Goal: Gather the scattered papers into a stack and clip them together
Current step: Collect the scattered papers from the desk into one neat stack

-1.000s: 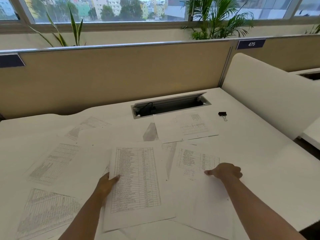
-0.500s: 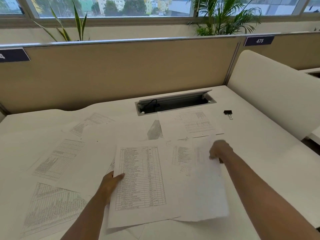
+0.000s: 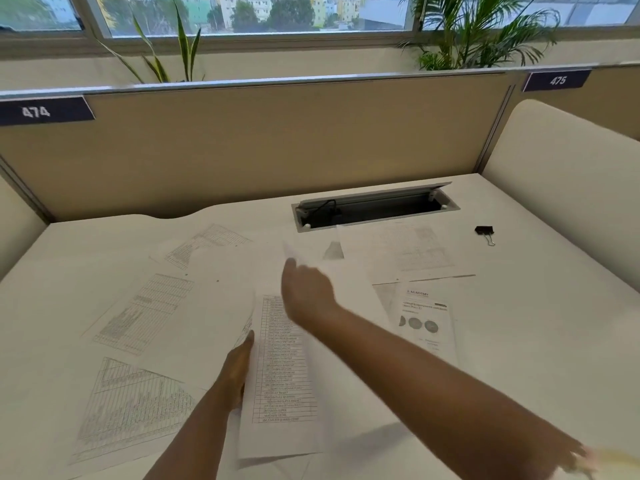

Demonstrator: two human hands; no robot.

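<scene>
Right hand is reaching across center frame, blurred w/ motion, fingers curled & pinching a blank white sheet that's lifting up & tilting over the middle of the surface. Left hand is sitting lower center, fingers straight & together, lying along the left edge of a printed list sheet; thumb not visible, so can't tell if it's gripping from under. That list sheet is lying partly under the right forearm, w/ at least one more page edge peeking out below it near the bottom of the frame.

Other papers are lying spread out: a table printout at lower left, another at mid left, a third farther up left of center, all face up & apart from the hands. A faint printed page is lying upper right of center, its far edge just beside the cable tray opening. A page w/ an "ACADEMY" heading is lying right of center, just beside the right forearm.

Black binder clip is sitting at the right side of the frame, on bare surface, well apart from both hands & near the faint page's right edge.
</scene>
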